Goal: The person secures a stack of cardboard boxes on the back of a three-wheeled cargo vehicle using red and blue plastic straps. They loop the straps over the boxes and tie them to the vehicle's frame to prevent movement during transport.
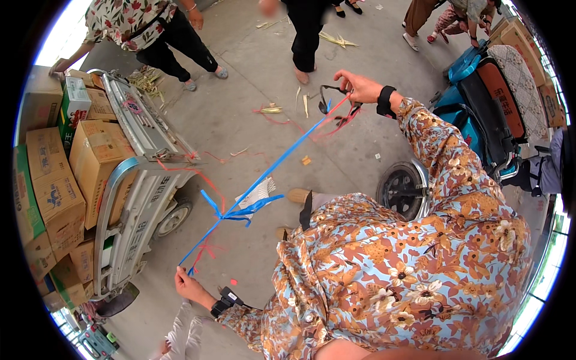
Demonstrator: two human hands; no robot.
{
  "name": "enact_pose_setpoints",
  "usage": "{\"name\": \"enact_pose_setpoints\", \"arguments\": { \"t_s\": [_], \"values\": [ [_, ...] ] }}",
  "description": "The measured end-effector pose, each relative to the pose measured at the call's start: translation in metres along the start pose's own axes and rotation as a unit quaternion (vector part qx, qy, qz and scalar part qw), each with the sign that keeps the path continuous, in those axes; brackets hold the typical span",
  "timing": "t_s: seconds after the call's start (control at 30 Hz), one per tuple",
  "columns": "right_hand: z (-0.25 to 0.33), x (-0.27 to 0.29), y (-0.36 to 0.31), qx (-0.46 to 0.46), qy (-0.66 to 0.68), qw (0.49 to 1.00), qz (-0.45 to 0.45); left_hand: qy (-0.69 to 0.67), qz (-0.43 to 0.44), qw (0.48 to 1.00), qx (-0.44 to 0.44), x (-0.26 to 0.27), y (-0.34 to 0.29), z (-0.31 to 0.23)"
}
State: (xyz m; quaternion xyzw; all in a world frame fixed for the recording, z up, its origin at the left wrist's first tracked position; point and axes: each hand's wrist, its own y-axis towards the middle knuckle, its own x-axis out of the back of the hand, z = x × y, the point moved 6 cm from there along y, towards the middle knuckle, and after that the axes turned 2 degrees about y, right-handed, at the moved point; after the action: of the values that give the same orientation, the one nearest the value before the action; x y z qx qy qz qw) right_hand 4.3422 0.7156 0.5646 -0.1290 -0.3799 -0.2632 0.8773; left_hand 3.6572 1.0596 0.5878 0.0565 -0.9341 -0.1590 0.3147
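A blue plastic rope (282, 157) runs taut on a slant between my two hands, with a knot and loose blue tails (249, 210) partway along. My left hand (193, 285), at the lower left, pinches its near end. Up at the far right, my right hand (362, 89) grips the other end together with red string (339, 109); its index finger is raised. A thin black strap or hook-like piece (327, 90) hangs beside that hand, its kind unclear. More red string (211, 185) trails from the knot toward the cart at left.
A metal-sided cart (144, 198) loaded with cardboard boxes (99, 159) stands at left. At right are a blue three-wheeler (474, 126) and a wheel (401, 189). Several people stand around, one in a floral top (126, 21). Dry husks (337, 39) litter the concrete floor.
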Motion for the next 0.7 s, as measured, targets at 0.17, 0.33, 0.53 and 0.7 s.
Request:
{"name": "enact_pose_setpoints", "arguments": {
  "t_s": [0.17, 0.33, 0.53, 0.7],
  "values": [
    [-0.021, -0.009, 0.000, -0.013, -0.197, 0.980, -0.021, 0.051, -0.033, 0.998, -0.007, 0.017, 0.008, 0.017],
    [0.050, -0.063, 0.002, -0.017, -0.006, 0.994, 0.111, 0.182, 0.046, 0.982, 0.035, 0.029, 0.032, 0.106],
    [0.172, -0.189, -0.001, 0.092, 0.115, 0.946, 0.288, -0.028, 0.323, 0.933, -0.158, -0.105, -0.034, -0.078],
    [0.281, -0.263, -0.036, 0.209, 0.129, 0.864, 0.440, -0.159, 0.483, 0.839, -0.193, -0.160, -0.095, -0.123]
  ]
}}
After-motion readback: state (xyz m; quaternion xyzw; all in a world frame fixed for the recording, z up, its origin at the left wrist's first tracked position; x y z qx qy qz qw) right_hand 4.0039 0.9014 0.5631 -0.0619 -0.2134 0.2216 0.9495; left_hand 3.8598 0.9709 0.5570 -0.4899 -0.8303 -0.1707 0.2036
